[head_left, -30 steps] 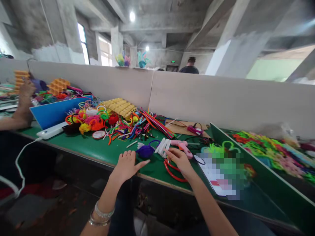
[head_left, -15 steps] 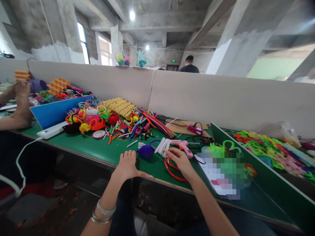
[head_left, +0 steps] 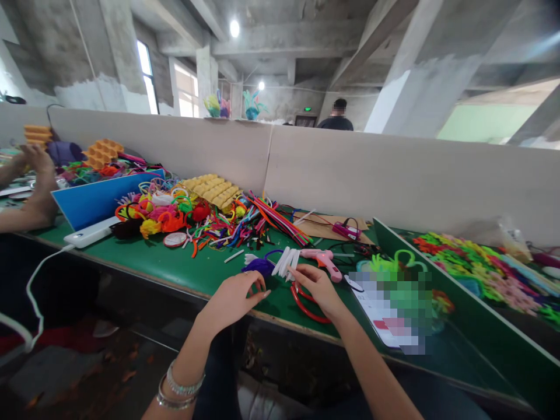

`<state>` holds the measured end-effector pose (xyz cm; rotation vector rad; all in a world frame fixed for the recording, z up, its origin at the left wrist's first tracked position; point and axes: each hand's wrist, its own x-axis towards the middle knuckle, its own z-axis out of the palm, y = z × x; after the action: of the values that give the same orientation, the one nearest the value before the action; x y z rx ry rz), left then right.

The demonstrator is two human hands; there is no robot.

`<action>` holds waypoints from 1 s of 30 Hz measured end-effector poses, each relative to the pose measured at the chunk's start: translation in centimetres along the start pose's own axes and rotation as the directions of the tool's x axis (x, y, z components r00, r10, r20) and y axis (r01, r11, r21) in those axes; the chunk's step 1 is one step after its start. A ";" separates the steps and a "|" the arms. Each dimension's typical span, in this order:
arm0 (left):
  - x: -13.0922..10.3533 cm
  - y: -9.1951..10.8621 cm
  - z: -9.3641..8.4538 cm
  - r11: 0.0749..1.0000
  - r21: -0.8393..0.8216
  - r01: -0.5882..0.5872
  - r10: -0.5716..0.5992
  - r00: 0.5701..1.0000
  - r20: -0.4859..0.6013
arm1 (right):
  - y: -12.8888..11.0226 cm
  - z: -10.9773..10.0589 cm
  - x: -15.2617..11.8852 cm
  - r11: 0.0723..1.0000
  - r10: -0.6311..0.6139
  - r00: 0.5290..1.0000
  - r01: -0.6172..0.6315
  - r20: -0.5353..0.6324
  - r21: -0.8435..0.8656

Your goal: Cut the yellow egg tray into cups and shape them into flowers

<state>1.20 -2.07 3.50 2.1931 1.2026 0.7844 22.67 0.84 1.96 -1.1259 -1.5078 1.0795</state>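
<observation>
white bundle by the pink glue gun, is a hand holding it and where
The right hand has its fingertips at the near right end of the white bundle; whether they grip or only touch it cannot be told.

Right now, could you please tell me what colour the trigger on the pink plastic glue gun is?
The trigger is orange, clearest in the head view.

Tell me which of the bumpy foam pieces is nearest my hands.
The yellow piece, on the colourful pile right of the blue panel; the orange ones are farther left.
</observation>
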 end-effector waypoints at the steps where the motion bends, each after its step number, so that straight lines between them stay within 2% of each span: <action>1: 0.0 0.0 0.0 0.999 -0.031 0.007 -0.007 1.000 -0.006 | 0.1 0.0 0.0 1.000 0.006 1.000 -0.006 0.014 -0.002; 3: 0.1 -0.2 0.1 0.992 -0.124 0.017 -0.018 1.000 -0.005 | 0.2 0.2 -0.1 1.000 0.021 0.999 -0.021 0.047 -0.003; 5: 0.4 -0.7 0.5 0.961 -0.275 0.012 0.003 0.998 0.055 | 0.3 0.3 -0.1 1.000 0.018 0.996 -0.016 0.090 -0.024; 8: 1.4 -1.6 1.5 0.838 -0.544 0.042 0.032 0.992 0.126 | 0.4 0.6 0.0 0.996 -0.035 0.989 0.046 0.142 -0.073; 11: 2.5 -2.5 2.7 0.660 -0.748 0.068 -0.001 0.996 0.090 | 0.2 0.9 0.0 0.993 -0.085 0.986 0.096 0.146 -0.068; 14: 3.2 -3.0 3.3 0.563 -0.825 0.051 -0.072 0.997 0.013 | -0.2 1.3 0.0 0.992 -0.118 0.985 0.121 0.123 -0.017; 17: 3.3 -3.3 3.3 0.549 -0.836 0.018 -0.124 0.990 -0.060 | -0.3 1.9 0.1 0.988 -0.155 0.985 0.155 0.078 0.004; 20: 3.2 -3.5 3.0 0.558 -0.830 -0.013 -0.121 0.988 -0.096 | -0.1 2.3 0.3 0.987 -0.162 0.986 0.162 0.048 0.013; 25: 3.0 -3.9 2.4 0.587 -0.809 -0.045 -0.097 0.988 -0.125 | 0.2 2.6 0.4 0.984 -0.172 0.980 0.176 0.098 -0.033; 30: 2.6 -4.2 1.4 0.617 -0.783 -0.077 -0.078 0.984 -0.158 | -0.7 2.7 0.4 0.978 -0.129 0.984 0.148 0.126 -0.147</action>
<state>0.94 1.97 0.32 1.3878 0.6955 1.2434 19.84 0.75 2.19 -1.0610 -1.7608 0.9577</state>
